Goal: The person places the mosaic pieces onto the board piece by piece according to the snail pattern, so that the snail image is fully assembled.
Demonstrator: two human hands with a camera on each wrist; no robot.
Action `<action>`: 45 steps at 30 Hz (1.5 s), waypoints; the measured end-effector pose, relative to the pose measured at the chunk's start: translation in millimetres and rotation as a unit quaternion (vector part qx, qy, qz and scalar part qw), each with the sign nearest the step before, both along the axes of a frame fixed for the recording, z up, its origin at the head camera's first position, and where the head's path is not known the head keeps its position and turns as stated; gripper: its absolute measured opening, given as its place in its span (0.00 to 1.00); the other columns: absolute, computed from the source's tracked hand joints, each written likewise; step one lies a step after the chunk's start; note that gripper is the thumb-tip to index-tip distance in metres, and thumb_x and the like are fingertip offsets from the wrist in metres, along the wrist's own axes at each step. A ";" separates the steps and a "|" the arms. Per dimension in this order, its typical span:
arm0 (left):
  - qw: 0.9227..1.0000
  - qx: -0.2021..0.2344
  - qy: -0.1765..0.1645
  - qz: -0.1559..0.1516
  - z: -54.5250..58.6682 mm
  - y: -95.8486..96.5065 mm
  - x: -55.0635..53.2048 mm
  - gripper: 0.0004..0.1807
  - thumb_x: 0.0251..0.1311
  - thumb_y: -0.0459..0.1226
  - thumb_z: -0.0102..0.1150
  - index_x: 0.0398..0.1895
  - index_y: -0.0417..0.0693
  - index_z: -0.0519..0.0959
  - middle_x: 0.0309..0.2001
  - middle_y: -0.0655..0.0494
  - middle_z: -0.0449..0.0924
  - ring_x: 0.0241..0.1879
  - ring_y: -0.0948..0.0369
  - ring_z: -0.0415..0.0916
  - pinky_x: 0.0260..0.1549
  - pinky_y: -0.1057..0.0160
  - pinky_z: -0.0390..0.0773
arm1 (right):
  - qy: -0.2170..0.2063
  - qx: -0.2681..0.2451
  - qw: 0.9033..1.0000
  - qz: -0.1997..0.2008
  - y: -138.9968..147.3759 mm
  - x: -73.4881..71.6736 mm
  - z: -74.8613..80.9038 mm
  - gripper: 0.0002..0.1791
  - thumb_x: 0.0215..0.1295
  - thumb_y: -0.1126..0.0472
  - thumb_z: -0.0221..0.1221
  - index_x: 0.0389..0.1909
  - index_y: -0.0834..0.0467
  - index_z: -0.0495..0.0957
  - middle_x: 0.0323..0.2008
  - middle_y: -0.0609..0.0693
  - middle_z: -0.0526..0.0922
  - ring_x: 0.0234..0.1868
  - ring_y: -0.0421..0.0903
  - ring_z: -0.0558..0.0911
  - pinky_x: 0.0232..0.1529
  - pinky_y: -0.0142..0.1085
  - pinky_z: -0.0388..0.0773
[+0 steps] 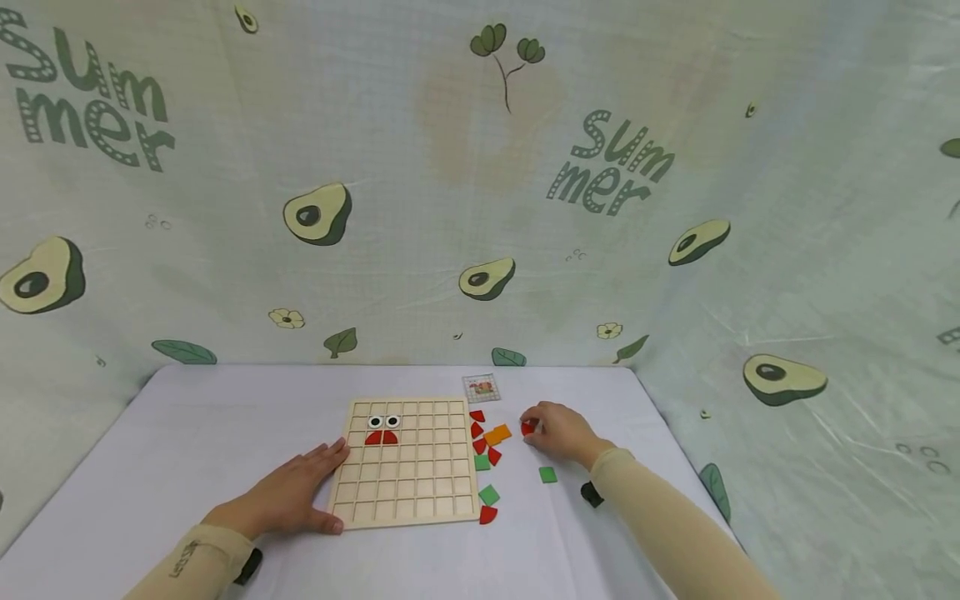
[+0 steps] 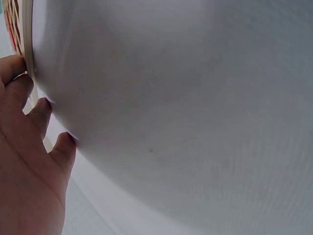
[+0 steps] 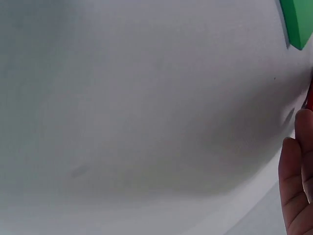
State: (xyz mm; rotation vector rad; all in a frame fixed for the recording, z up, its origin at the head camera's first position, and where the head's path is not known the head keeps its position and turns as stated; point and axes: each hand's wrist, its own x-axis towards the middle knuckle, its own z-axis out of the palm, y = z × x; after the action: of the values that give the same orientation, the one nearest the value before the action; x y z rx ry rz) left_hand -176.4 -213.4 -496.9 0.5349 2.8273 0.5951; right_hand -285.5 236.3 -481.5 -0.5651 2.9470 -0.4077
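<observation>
A red piece (image 1: 528,427), flat and apparently curved along one side, sits at the fingertips of the right hand (image 1: 561,433), to the right of a pale wooden board; the thumb and fingers are drawn in narrowly, pinching it. Whether the piece is raised off the cloth cannot be told.

Smooth green squares lie near: one (image 1: 547,474) just below the hand, two others beside the board, one (image 1: 482,462) near its right edge and one (image 1: 489,494) lower down, set at a slant. Orange pieces (image 1: 497,434) and more red pieces (image 1: 477,429) with rounded sides cluster between hand and board, and a red quarter-round (image 1: 488,515) rests by the board's lower right corner.

The board (image 1: 408,471), ruled by raised strips into square cells, carries two white discs with black centres (image 1: 375,422) side by side, and two red quarter-rounds (image 1: 373,438) directly beneath.

The left hand (image 1: 288,492) lies with thumb and fingers spread wide, fingertips touching the board's left side.

Beyond the board's top right corner lies a small square picture card (image 1: 481,387). White cloth (image 1: 247,417) covers the table; behind hangs softly wrinkled fabric (image 1: 420,208) printed with avocados, leaves and "Summer" lettering.
</observation>
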 end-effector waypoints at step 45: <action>1.000 -0.004 -0.001 0.010 -4.9 -1.9 -0.8 0.66 0.32 0.66 0.75 0.74 0.41 0.63 0.76 0.45 0.56 0.73 0.41 0.53 0.69 0.37 0.55 | -0.007 -0.032 0.999 0.044 7.0 8.0 -0.7 0.12 0.62 0.59 0.68 0.47 0.49 0.85 0.39 0.41 0.79 0.35 0.41 0.74 0.42 0.36 0.80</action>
State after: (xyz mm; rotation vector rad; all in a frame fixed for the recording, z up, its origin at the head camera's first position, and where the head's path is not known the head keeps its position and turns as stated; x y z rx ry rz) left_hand -177.2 -215.3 -501.8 0.5063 2.8357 0.5865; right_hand -277.6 243.3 -482.2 -0.6929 2.8923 -0.4947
